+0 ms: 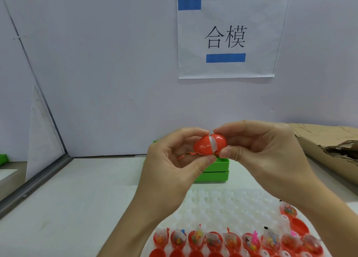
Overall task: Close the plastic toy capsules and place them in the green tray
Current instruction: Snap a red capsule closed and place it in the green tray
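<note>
Here, held up in mid-air by both hands above the table [77, 208]: an orange capsule [210, 146], lying on its side, its two halves brought nearly together with a band of white still showing between them. Left hand [170, 159] curled round the left half, thumb [203, 162] underneath, fingertips on top. Right hand [257, 152] pinching the right half the same way, thumb [230, 153] low at the front, index finger over the top, the two index tips almost touching above the seam. Just behind and below the capsule, partly hidden by the hands, a green tray [215, 171] standing on the table near the wall [116, 72]; contents not visible. Nearer the camera, a white bumpy holder [222, 204], its far rows bare, its near rows filled with open orange capsules [213, 241], each carrying a small clear bag of coloured bits; more of these up the holder's right edge, close under the right forearm. On the wall, a white sign [226, 35] with two black characters and two blue strips. At far right, crumpled brown cardboard [329, 140]. At far left, a metal rail [38, 179] running along the table edge, and beyond it a scrap of something green [3, 159], too little showing to identify.
</note>
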A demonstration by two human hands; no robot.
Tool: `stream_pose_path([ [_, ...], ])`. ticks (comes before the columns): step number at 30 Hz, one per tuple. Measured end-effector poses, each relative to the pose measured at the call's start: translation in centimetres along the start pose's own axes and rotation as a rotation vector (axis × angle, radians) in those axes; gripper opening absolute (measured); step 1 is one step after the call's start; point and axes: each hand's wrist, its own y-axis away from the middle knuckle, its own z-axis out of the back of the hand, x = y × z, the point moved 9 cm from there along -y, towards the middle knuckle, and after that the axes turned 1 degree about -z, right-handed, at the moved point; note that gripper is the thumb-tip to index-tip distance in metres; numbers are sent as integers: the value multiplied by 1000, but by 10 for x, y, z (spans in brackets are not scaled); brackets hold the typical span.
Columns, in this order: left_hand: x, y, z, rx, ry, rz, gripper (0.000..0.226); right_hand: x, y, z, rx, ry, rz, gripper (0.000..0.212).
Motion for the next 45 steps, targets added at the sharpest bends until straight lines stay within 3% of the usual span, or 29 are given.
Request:
stream_pose_path([
  [16,-19,3,-5,6,-423,-227,28,3,1,0,-7,3,0,28],
  [28,-18,2,-2,73,-365,-178,22,5,2,-3,29,8,18,26],
  [45,-23,4,-7,29,-498,-209,17,7,2,-3,21,-2,20,26],
])
